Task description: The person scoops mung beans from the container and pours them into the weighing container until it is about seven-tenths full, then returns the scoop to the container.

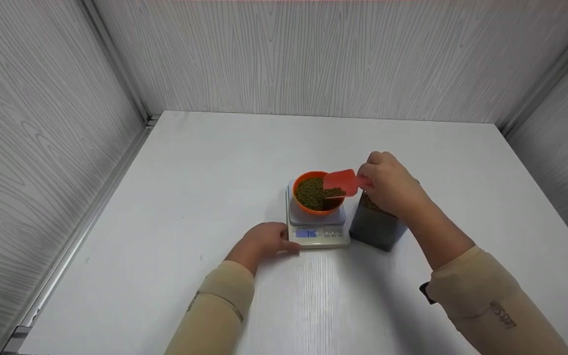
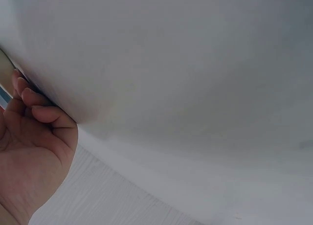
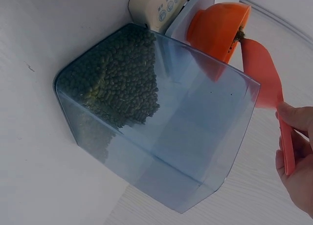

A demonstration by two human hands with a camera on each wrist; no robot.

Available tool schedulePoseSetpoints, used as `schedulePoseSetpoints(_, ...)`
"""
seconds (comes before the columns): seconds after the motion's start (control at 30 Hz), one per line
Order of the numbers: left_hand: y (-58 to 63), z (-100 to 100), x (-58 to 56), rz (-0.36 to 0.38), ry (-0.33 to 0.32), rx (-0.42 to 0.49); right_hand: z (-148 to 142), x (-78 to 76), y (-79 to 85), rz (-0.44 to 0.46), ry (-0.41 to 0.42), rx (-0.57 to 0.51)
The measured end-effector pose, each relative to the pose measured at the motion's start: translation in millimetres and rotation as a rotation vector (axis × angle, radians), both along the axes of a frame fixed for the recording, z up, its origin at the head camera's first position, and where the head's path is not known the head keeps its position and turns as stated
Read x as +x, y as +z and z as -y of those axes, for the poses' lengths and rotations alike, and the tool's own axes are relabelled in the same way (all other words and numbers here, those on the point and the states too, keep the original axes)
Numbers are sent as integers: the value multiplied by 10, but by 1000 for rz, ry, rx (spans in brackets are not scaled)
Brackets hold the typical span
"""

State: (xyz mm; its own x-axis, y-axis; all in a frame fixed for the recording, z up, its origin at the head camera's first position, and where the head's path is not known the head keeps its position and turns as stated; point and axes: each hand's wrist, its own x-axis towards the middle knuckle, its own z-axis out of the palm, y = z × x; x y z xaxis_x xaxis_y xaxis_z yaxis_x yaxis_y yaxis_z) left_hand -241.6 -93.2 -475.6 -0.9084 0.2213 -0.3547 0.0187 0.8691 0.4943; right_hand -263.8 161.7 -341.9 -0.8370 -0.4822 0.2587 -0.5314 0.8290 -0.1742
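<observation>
An orange bowl (image 1: 319, 212) sits on a white kitchen scale (image 1: 313, 242), with green mung beans (image 1: 309, 192) in it. My right hand (image 1: 390, 185) grips the handle of a red scoop (image 1: 341, 180), its blade tilted over the bowl's right side with some beans on it. In the right wrist view the scoop's tip overlaps the bowl's rim. My left hand (image 1: 266, 238) holds the scale's front left corner, thumb along the front and fingers at the side. Curled fingers (image 2: 46, 115) also show at the scale's edge in the left wrist view.
A clear plastic container (image 3: 195, 137) with mung beans (image 3: 122, 73) at its bottom stands just right of the scale, under the right hand. The scale's display (image 1: 306, 233) is lit. Wood-grain panels (image 1: 303, 59) wall in the white table (image 1: 205, 172) at back and sides.
</observation>
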Motion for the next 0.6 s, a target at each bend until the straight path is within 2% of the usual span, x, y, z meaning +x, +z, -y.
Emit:
schedulePoseSetpoints(0.47,8,8,3,0,1,5,-3,37,20,-245,71,66)
schedulePoseSetpoints(0.6,7,11,1,-3,-1,5,-34,53,40,-283,72,64)
